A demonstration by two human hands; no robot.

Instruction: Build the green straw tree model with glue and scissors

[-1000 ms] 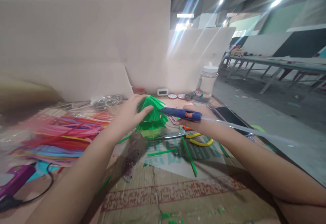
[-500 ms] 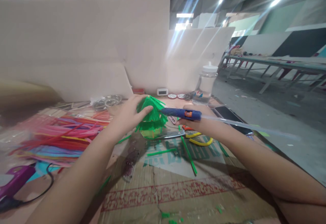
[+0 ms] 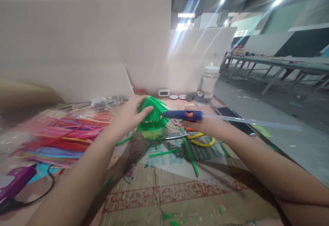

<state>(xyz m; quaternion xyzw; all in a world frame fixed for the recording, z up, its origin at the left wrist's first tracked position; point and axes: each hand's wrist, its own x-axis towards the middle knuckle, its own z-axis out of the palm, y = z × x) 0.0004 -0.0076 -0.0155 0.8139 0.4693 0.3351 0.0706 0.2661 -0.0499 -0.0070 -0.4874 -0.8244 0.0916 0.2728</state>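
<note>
My left hand point(image 3: 135, 111) is closed on a green cone point(image 3: 153, 116) covered in layered fringe, shaped like a small tree, with its thumb on the near side. In my right hand point(image 3: 199, 118) is a blue glue gun point(image 3: 183, 115), its nozzle pointing left at the fringe and a long clear glue stick point(image 3: 252, 122) jutting out behind. Whether the nozzle touches the cone I cannot tell. Below the gun lie scissors point(image 3: 203, 141) with yellow and orange handles. Green strips point(image 3: 190, 157) are strewn near them on the cardboard point(image 3: 138, 198).
Colourful pipe cleaners point(image 3: 66, 137) are heaped on the left, with a purple glue gun point(image 3: 19, 183) and its cord in front. A water bottle point(image 3: 207, 85), a small white clock point(image 3: 163, 92) and a phone point(image 3: 235, 121) stand or lie behind. White boards point(image 3: 84, 41) rise at the back.
The glue gun has shifted very slightly left and down, and its glue stick now sits a little lower and steadier. My left hand still holds the green cone with little movement.
</note>
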